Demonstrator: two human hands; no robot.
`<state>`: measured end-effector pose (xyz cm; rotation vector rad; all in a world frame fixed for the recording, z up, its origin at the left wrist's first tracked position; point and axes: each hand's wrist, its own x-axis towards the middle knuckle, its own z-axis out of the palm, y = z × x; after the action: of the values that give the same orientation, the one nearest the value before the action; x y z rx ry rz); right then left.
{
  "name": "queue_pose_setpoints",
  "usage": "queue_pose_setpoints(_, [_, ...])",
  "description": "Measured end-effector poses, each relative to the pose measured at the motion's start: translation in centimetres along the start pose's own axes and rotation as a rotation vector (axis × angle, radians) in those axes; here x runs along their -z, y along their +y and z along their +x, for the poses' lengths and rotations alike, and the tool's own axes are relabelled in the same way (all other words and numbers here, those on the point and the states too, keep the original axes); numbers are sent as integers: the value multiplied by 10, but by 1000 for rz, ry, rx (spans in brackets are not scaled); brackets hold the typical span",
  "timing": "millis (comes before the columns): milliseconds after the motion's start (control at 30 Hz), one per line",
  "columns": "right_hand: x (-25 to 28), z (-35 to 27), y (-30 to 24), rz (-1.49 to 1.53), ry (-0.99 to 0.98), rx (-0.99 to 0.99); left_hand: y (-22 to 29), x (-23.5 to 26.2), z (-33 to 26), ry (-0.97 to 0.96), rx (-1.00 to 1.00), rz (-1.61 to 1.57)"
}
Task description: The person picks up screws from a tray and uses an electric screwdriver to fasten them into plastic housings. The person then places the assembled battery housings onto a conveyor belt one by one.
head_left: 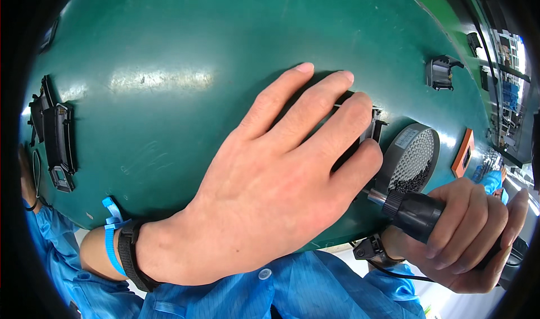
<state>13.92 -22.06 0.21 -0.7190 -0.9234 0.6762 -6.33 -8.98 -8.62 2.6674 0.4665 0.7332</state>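
Note:
Palm down over the table, my left hand (275,178) presses and steadies a black plastic housing (378,127). Most of that housing is hidden under the fingers; only its right end shows beside the index finger and thumb. My right hand (469,237) is wrapped round a black electric screwdriver (413,213), tilted with its metal nose pointing left, close to my left thumb. The bit's tip is hard to make out there. Just beyond the screwdriver stands a round grey dish (388,156) with a dimpled bottom and small dark screws gathered at its near side.
Black plastic housings (60,139) lie at the far left of the green table (185,32). Another black housing (441,71) sits at the back right, and an orange frame (463,153) lies near the right edge. Other people's blue sleeves (490,181) show at both sides.

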Motion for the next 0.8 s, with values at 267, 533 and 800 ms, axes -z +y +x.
queue_pose_setpoints(267, [4,-2,7,97,-16,-21,18,4,6,104,98,-149])
queue_pose_setpoints(533, [-16,3,6,-26,-72,-29,1,-3,-1,112,-66,116])
queue_pose_setpoints(800, [-31,1,17,-97,-93,-53,19,18,-1,-38,224,-188])
